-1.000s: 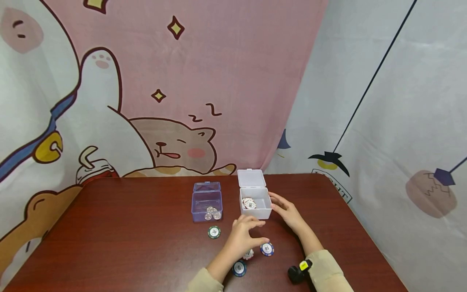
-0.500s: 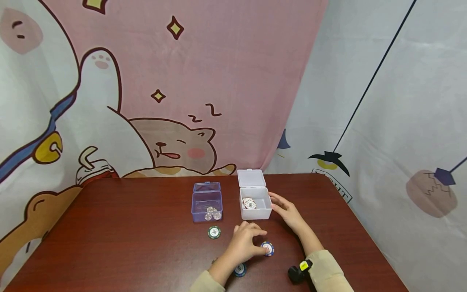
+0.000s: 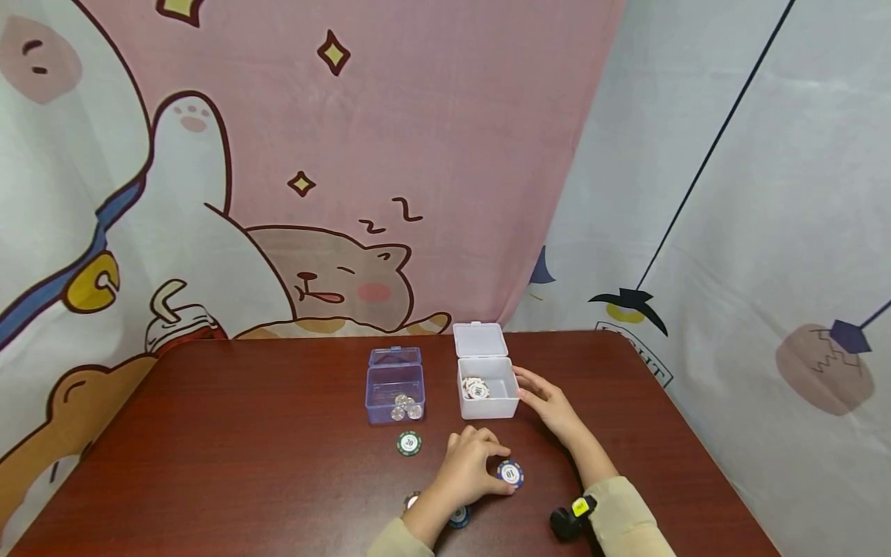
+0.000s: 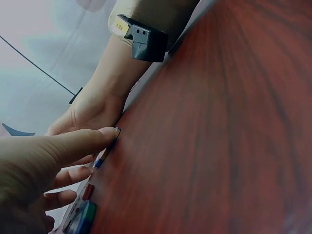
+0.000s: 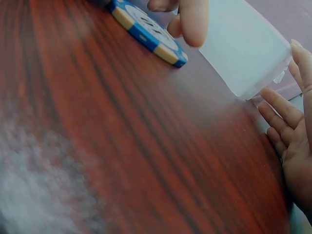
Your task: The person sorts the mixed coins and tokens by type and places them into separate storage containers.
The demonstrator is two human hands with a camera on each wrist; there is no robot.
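Note:
In the head view my left hand point(image 3: 468, 468) is over the table, its thumb and index finger pinching a blue-and-cream poker chip point(image 3: 510, 473) at opposite edges. The chip lies flat on the wood. The left wrist view shows the thumb point(image 4: 105, 135) right on its rim. My right hand point(image 3: 550, 406) rests its fairly straight fingers at the right side of a white plastic box point(image 3: 487, 408), whose lid stands raised. Inside that box is a small pile of white poker chips point(image 3: 476, 388). A dark blue-green chip point(image 3: 459, 517) and a whitish chip point(image 3: 412, 501) are partly hidden by my left wrist.
Left of the white box stands a translucent blue box point(image 3: 376, 414), lid raised, with several clear round pieces point(image 3: 407, 407) inside. A green poker chip point(image 3: 409, 443) lies in front of it. The brown table point(image 3: 264, 449) ends at a printed cloth point(image 3: 445, 170) behind.
My left hand has moved slightly right and down, its thumb and index finger closing around the blue chip. A whitish chip now shows left of the wrist. The right hand stays at the box.

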